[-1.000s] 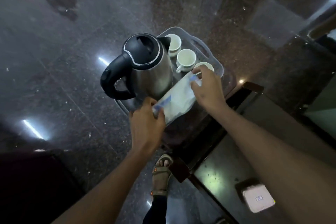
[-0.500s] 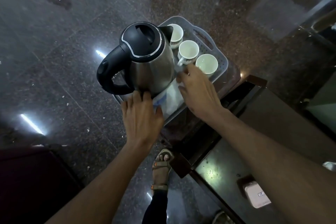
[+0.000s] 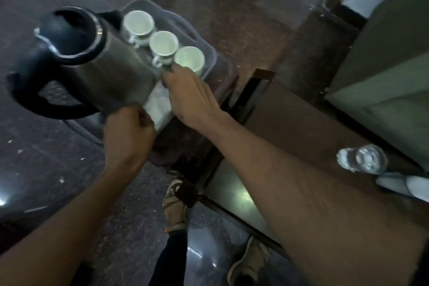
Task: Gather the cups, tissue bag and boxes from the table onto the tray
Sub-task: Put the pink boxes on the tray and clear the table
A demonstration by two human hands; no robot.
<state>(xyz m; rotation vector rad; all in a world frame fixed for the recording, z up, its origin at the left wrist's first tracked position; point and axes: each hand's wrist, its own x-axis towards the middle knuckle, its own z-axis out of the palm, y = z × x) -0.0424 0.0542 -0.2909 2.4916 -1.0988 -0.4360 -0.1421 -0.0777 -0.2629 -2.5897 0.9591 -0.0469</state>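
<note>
White tissue bag [image 3: 160, 107], no legible writing, lies under flat right hand [image 3: 190, 97]; left hand [image 3: 127, 134] fisted.

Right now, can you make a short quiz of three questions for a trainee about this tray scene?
1. How many cups stand on the tray?
2. True or false: the tissue bag lies on the tray beside the kettle.
3. Which hand reaches toward the cups: A) left hand, B) right hand?

Key: 1. three; 2. true; 3. B.
</note>
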